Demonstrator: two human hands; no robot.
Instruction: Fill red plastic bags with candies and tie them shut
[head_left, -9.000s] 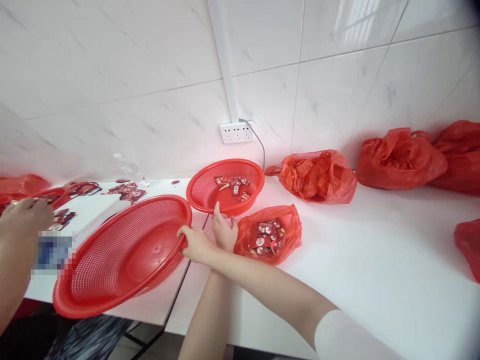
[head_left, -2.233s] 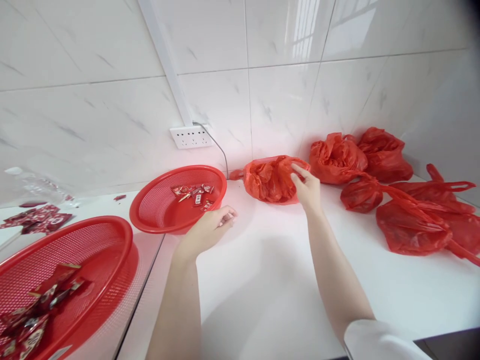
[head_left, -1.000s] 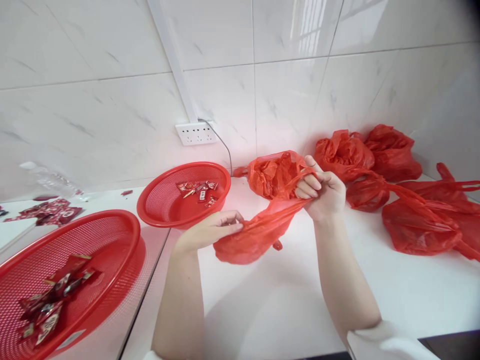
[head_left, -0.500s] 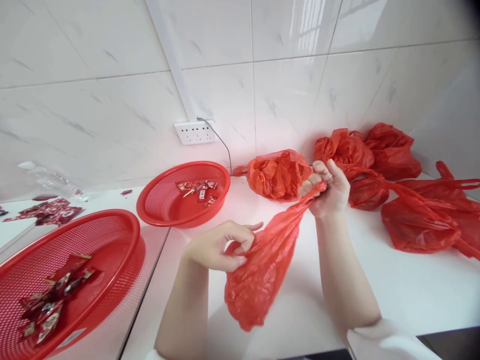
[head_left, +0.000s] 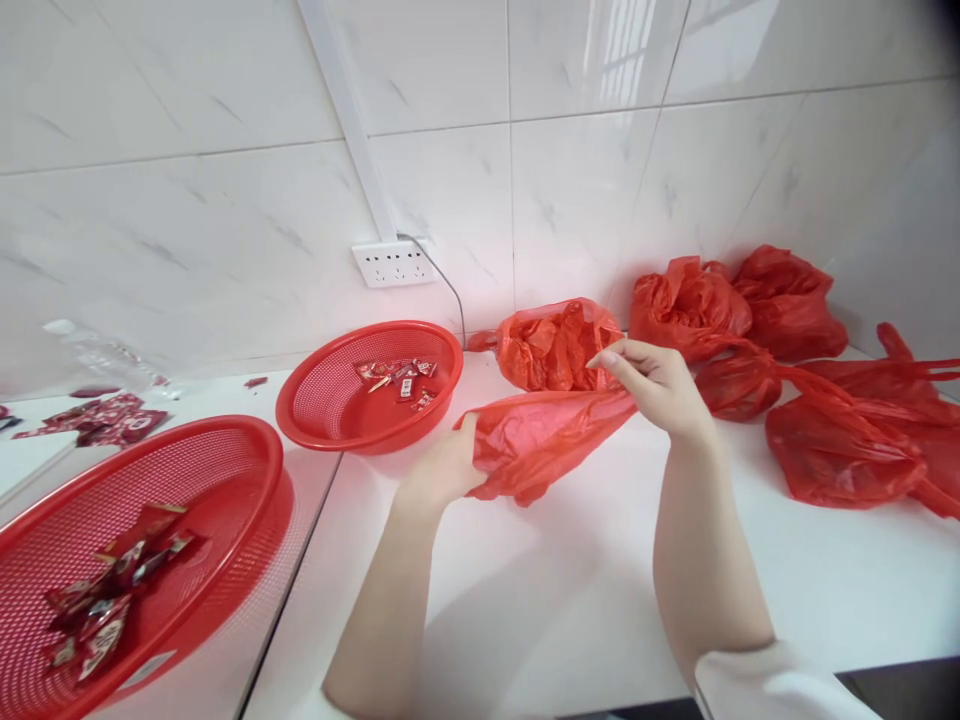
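White marble-patterned tiles (head_left: 225, 80) line the wall above a white tabletop (head_left: 562, 620), where a small red plastic colander (head_left: 319, 400) stands near the wall with a few red-wrapped snacks (head_left: 406, 387) in it. Directly above this colander is a white socket panel (head_left: 379, 265), with 1 grey cable (head_left: 454, 292) running down to the colander's right. Just to the right and nearer than the colander, a thin red plastic bag (head_left: 544, 440) is stretched sideways between 2 hands. On its left end is the left hand (head_left: 442, 462), its fingers covered by film, so I cannot tell how tightly they close. At the other end, the right hand (head_left: 652, 385) grasps the bag with curled fingers, thumb and forefinger tips drawn close together. Right of the colander sits an open bag stuffed with crumpled red film (head_left: 559, 348); farther right lie several more red bags (head_left: 840, 450). Left of the colander and nearer, a larger red colander (head_left: 251, 465) holds dark red packets (head_left: 105, 610); a clear bottle (head_left: 112, 360) lies farther left, by the wall.
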